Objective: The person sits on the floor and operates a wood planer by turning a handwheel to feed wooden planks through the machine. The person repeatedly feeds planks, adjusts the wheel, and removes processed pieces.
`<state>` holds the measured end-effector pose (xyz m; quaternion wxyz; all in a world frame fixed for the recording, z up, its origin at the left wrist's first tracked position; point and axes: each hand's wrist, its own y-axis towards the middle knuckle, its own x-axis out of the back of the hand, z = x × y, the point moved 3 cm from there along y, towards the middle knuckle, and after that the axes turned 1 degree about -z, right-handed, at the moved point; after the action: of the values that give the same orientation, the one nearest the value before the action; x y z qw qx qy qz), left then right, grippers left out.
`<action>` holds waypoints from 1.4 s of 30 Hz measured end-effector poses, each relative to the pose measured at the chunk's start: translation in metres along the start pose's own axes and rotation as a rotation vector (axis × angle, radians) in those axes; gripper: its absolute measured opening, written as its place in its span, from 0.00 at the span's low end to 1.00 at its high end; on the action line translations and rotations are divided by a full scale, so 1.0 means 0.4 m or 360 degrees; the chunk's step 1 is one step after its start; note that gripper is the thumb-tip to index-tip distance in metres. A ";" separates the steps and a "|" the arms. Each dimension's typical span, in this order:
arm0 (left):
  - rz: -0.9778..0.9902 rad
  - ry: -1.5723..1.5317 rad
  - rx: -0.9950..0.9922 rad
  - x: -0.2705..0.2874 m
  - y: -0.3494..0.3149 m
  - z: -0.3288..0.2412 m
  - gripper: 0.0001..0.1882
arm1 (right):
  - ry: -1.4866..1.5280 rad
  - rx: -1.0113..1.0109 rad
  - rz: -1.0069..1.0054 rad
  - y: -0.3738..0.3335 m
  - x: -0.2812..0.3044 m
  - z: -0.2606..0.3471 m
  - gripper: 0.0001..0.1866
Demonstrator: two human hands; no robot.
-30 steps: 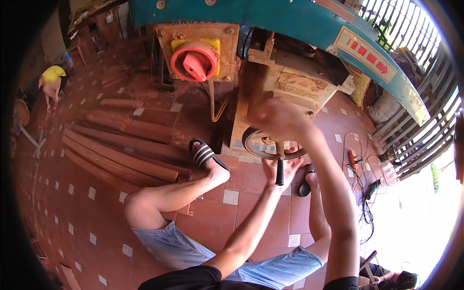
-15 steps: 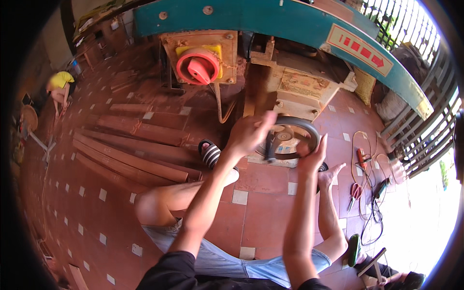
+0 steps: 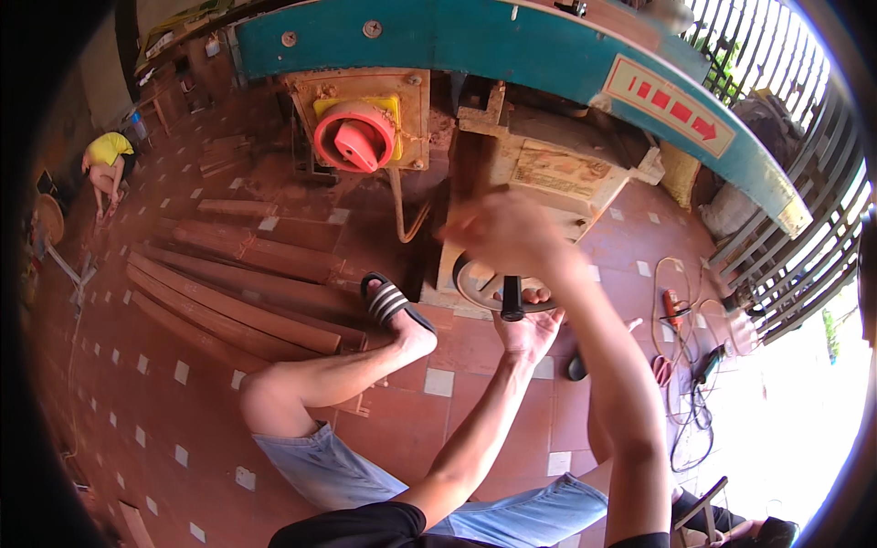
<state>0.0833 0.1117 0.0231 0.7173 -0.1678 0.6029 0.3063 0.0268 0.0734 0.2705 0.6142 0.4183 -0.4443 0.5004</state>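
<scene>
A dark round handwheel (image 3: 468,290) with a black crank handle (image 3: 512,301) sits low on the front of a machine. My left hand (image 3: 528,336) is at its lower rim, palm up, with the fingers curled round the rim beside the handle. Over the wheel's upper part is my right hand (image 3: 512,228), smeared by motion. Its fingers cannot be made out, nor whether they touch the rim. My right forearm passes in front of the wheel's right side and hides part of it.
A teal machine table edge (image 3: 438,36) spans the top, above a red rotary switch (image 3: 354,137). Reddish wood planks (image 3: 237,301) lie on the tiled floor to the left. Right are cables (image 3: 699,411) and an orange tool (image 3: 672,309). A person in yellow (image 3: 111,151) bends down far left.
My left hand has gone from the wheel's upper left to its lower rim. My right hand has swung from the right rim up and left across the wheel. The whole view has shifted slightly.
</scene>
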 end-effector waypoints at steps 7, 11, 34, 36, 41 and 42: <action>-0.0109 0.0151 -0.0222 -0.041 0.026 -0.118 0.20 | -0.0368 0.0021 0.0062 0.000 -0.031 0.013 0.32; -0.0050 0.2178 -0.0001 -0.286 -0.001 -0.392 0.35 | 0.1495 -0.0007 -0.0854 -0.182 -0.113 -0.243 0.29; -0.0086 -0.0062 0.0142 0.041 0.006 -0.050 0.34 | -0.0273 0.0016 0.0167 0.017 -0.036 0.046 0.28; 0.0147 -0.0026 0.0267 0.096 0.020 -0.152 0.34 | -0.0180 0.0020 -0.0077 -0.041 0.003 0.001 0.27; 0.0049 0.2583 0.0033 -0.306 0.036 -0.363 0.35 | 0.2583 0.0135 -0.1038 -0.218 -0.270 -0.351 0.30; 0.0012 0.3349 -0.0177 -0.431 0.028 -0.326 0.37 | 0.3488 0.0233 -0.1109 -0.208 -0.380 -0.361 0.31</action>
<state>-0.0379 -0.0001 0.1633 -0.1773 -0.3800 0.9071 0.0357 0.1116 0.1626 0.0813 0.7497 -0.1062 0.4978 0.4230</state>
